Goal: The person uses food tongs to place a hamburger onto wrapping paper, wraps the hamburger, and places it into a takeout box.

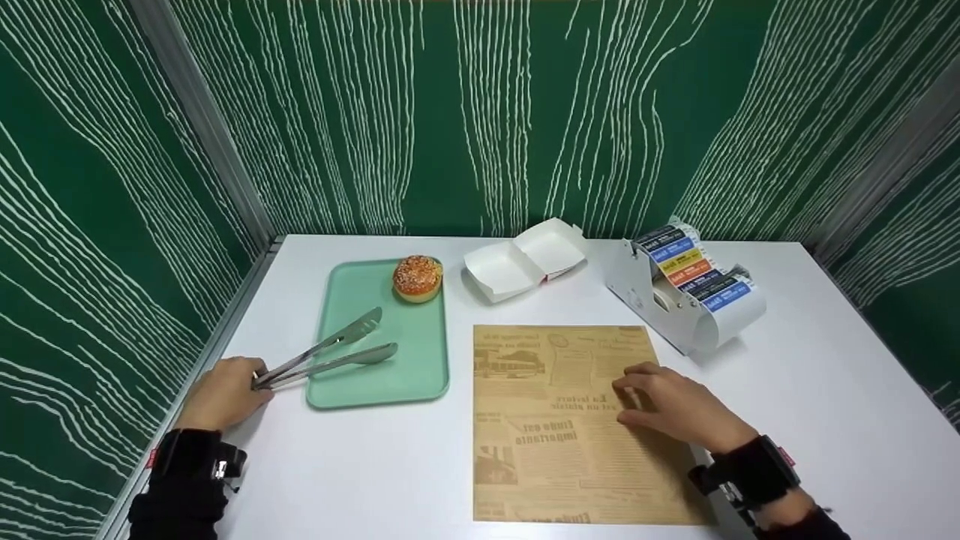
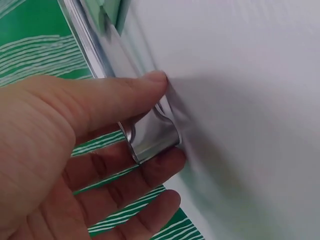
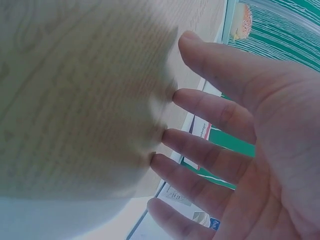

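Observation:
My left hand pinches the closed end of a pair of metal tongs between thumb and fingers, as the left wrist view shows. The two tong arms are spread apart over a green tray. On the tray's far right corner sits a sesame bun. A brown sheet of printed paper lies flat to the right of the tray. Over its right part is my right hand, holding nothing. In the right wrist view its fingers are extended, with several fingertips at the paper's surface.
An open white paper box stands behind the brown sheet. Right of it is a white dispenser with a roll of coloured labels. Green walls with white lines enclose the white table at the back and sides.

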A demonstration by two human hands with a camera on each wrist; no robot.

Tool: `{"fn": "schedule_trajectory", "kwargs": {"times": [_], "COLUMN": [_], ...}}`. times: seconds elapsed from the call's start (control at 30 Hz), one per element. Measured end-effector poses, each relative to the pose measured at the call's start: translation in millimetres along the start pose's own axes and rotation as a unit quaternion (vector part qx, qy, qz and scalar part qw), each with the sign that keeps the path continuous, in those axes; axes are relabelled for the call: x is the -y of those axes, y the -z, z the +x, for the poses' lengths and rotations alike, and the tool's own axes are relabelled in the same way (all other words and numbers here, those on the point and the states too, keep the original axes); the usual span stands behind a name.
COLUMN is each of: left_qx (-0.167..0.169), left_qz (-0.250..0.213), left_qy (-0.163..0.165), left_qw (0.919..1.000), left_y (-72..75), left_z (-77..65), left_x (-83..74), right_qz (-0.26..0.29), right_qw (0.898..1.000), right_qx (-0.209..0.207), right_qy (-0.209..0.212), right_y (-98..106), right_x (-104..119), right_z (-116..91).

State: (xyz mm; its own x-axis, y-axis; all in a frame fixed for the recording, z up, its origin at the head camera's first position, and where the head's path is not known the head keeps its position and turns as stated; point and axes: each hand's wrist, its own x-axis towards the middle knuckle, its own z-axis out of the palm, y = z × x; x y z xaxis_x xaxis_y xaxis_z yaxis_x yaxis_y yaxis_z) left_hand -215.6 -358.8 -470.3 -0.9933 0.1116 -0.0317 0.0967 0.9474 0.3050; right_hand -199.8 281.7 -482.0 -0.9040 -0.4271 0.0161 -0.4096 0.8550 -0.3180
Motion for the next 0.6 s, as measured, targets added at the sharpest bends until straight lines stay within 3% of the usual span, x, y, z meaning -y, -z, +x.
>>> {"fn": "schedule_trajectory", "kwargs": {"times": [0.2, 0.47, 0.6], "left_qx": [0.028, 0.080, 0.106], "left_qz": [-0.030, -0.095, -0.110], "left_qy": [-0.024, -0.065, -0.057], "left_qw": [0.9989, 0.9902, 0.9866], "left_y": [-3.6, -5.0, -4.0], "left_z": [-5.6, -10.9, -11.0], "left_x": [-2.5, -9.6, -14.0], "right_qz": [0.009, 0.007, 0.003], "right_qw": [1.000, 1.000, 1.000], "right_qx": [0.004, 0.011, 0.015], "right_qy": [0.002, -0.002, -0.006], "right_y": [0, 0, -1], "right_x": [-1, -1, -1], "right_z": [1, 1, 2]}}
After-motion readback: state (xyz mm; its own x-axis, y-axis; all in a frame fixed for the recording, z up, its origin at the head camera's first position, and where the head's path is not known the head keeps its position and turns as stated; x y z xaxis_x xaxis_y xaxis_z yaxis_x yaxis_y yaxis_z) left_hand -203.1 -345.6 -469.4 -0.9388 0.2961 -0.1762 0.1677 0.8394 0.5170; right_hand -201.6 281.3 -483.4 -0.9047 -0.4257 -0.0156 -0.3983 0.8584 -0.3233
